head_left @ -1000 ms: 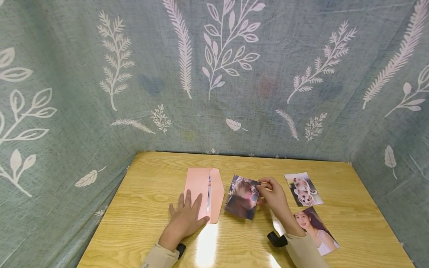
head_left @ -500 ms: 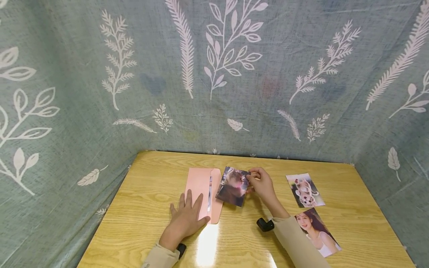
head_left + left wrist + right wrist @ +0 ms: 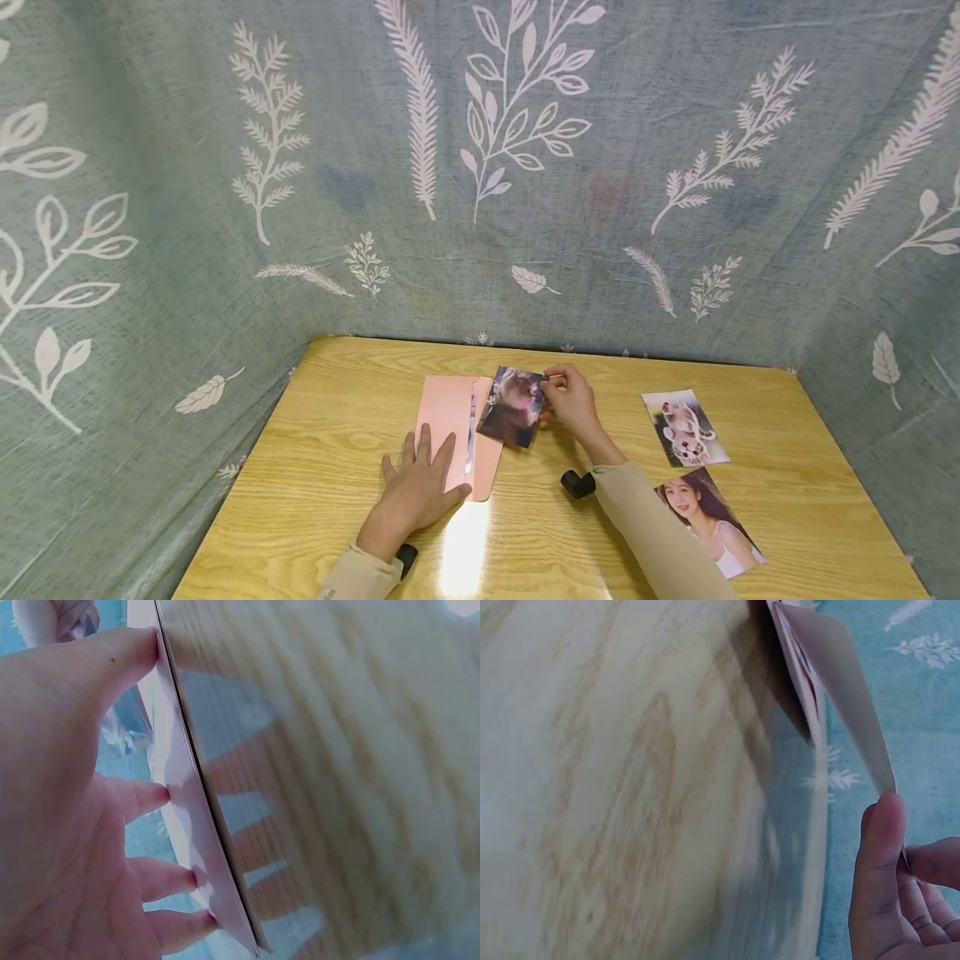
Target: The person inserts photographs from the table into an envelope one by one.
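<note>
A pink envelope (image 3: pixel 441 404) lies on the table with its flap spread out to the right. Through its opening shows a strip of a picture inside. Spread, straight fingers of my left hand (image 3: pixel 416 498) rest on the envelope's lower part; the left wrist view shows fingertips touching the pink paper (image 3: pixel 180 769). Between thumb and fingers, my right hand (image 3: pixel 576 407) pinches the right edge of a dark photo (image 3: pixel 513 407). That photo is tilted, its left edge over the envelope's flap. From the right wrist, its pale back (image 3: pixel 847 690) faces the camera.
A photo of a white-and-tan animal (image 3: pixel 686 429) lies on the table's right side. Below it is a portrait photo (image 3: pixel 708 521), partly beside the right sleeve (image 3: pixel 645 517). A leaf-patterned cloth (image 3: pixel 480 250) hangs behind the wooden table (image 3: pixel 810 483).
My right hand has carried the dark photo leftward and slightly away from me, from beside the envelope to over its flap. My left hand has stayed on the envelope.
</note>
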Demonstrator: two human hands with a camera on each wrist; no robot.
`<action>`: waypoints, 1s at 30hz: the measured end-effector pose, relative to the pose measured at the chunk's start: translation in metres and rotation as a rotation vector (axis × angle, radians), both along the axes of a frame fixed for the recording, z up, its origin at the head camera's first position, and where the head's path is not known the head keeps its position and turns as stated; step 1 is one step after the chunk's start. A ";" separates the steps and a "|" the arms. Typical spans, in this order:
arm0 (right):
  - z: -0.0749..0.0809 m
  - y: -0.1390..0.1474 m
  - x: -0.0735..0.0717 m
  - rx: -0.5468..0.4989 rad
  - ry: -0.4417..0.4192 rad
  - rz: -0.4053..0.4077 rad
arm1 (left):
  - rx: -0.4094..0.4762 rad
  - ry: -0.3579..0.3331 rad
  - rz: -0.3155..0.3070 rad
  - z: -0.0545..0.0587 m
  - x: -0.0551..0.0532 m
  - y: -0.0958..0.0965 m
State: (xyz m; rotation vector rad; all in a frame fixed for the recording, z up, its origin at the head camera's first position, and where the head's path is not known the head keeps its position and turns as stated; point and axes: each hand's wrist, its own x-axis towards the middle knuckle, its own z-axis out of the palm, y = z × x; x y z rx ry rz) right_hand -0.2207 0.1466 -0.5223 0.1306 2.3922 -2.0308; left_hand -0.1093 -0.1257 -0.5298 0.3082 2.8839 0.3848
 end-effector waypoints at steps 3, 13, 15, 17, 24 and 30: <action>-0.003 -0.003 -0.002 0.022 -0.009 -0.002 | -0.003 0.000 0.000 0.001 0.000 0.001; -0.005 -0.016 -0.002 0.036 -0.014 0.043 | 0.011 -0.001 -0.001 0.003 0.001 0.001; -0.005 -0.019 -0.002 0.038 -0.021 0.055 | 0.009 0.000 -0.002 0.002 0.000 0.000; -0.005 -0.021 -0.002 0.041 -0.027 0.065 | 0.007 -0.004 -0.002 0.001 0.000 0.000; -0.008 -0.030 -0.002 0.075 -0.035 0.104 | 0.006 -0.003 -0.003 0.000 -0.001 0.000; -0.008 -0.039 -0.001 0.074 -0.039 0.138 | 0.006 -0.004 -0.001 0.000 -0.001 0.000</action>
